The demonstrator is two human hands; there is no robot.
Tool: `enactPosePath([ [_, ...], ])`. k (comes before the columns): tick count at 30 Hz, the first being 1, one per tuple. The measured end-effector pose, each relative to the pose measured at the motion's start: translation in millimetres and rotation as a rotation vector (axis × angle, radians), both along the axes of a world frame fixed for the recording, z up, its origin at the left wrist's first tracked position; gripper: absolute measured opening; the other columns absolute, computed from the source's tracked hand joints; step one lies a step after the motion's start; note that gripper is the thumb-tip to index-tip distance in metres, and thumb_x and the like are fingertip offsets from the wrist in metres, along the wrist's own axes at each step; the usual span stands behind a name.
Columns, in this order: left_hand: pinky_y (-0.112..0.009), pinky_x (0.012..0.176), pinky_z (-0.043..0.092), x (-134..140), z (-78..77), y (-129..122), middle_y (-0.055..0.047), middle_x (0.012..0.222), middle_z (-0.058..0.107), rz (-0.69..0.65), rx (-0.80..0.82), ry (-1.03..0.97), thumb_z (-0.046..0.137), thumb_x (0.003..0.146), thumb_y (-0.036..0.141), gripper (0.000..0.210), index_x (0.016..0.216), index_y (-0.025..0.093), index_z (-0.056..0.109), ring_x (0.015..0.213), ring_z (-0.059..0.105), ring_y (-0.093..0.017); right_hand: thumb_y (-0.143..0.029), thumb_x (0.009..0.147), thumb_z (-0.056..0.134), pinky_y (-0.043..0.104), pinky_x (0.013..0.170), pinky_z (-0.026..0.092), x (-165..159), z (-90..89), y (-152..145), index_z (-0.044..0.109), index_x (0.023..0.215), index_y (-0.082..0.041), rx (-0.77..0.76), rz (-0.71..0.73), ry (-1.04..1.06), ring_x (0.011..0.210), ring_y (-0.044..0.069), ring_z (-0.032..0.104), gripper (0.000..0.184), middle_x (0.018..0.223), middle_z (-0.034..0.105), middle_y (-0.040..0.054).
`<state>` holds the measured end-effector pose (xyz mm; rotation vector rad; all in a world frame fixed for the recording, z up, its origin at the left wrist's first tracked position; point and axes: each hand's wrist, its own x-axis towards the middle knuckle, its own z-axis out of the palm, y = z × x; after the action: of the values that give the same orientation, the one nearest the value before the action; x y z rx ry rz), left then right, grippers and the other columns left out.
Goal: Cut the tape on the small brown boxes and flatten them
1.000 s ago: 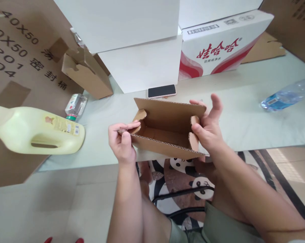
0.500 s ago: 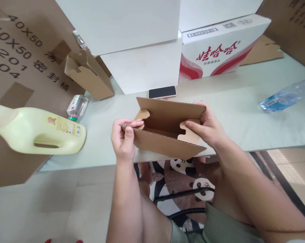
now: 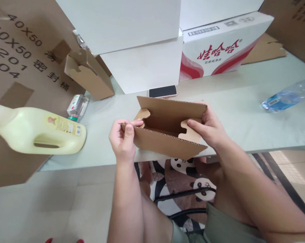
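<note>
Around you on the pale green surface (image 3: 243, 111) sit many things. A pale yellow plastic jug with a handle (image 3: 38, 130) lies on its side far to your left, and a small clear bottle with a green cap (image 3: 76, 106) lies just behind it. A small folded brown cardboard box (image 3: 88, 74) stands further back on the left. Two big white boxes (image 3: 139, 44) are stacked behind, and a white carton with red letters (image 3: 218, 47) stands beside them. A flat black phone (image 3: 163, 91) lies just behind your work, near the far wall of the box you hold. A clear blue water bottle (image 3: 286, 96) lies far to your right. Nothing stands between your hands and the open brown corrugated cardboard box (image 3: 167, 135), which you hold at the near edge of the surface. Your left hand (image 3: 122, 141) has its grip pinched tight on the box's left end flap. Your right hand (image 3: 209, 130) has its grip closed on the right end, thumb pressing the notched flap inward.
</note>
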<state>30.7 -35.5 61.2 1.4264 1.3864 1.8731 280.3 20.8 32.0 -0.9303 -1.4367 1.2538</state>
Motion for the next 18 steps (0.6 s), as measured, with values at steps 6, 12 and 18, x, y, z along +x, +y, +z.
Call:
enactPosePath([
  [6,-0.039,0.083,0.058,-2.2,5.7,-1.5,-0.003,0.072,0.074,-0.011,-0.054,0.003,0.068,0.089,0.051,0.034,0.078,0.022,0.055,0.077,0.074,-0.021,-0.037,0.083,0.074,0.044,0.094,0.056,-1.1,0.8,0.1,0.054,0.121,-0.028,-0.019,-0.01,0.01,0.109,0.025,0.066,0.045,0.116,0.068,0.0044],
  [12,-0.029,0.066,0.051,-2.2,7.6,-4.1,-0.002,0.076,0.071,0.083,-0.218,0.065,0.069,0.086,0.057,0.037,0.086,0.021,0.063,0.07,0.069,-0.017,-0.035,0.082,0.075,0.045,0.097,0.055,-2.9,3.1,-2.1,0.055,0.119,-0.027,-0.018,-0.01,0.014,0.109,0.025,0.066,0.043,0.115,0.069,0.0045],
  [18,-0.026,0.062,0.048,-0.5,3.8,-2.0,-0.003,0.081,0.071,0.129,-0.239,0.08,0.07,0.083,0.06,0.041,0.096,0.021,0.067,0.072,0.065,-0.016,-0.037,0.081,0.075,0.047,0.098,0.054,-3.8,0.1,-3.6,0.058,0.113,-0.027,-0.032,-0.01,0.051,0.11,0.026,0.067,0.037,0.114,0.071,0.0044],
])
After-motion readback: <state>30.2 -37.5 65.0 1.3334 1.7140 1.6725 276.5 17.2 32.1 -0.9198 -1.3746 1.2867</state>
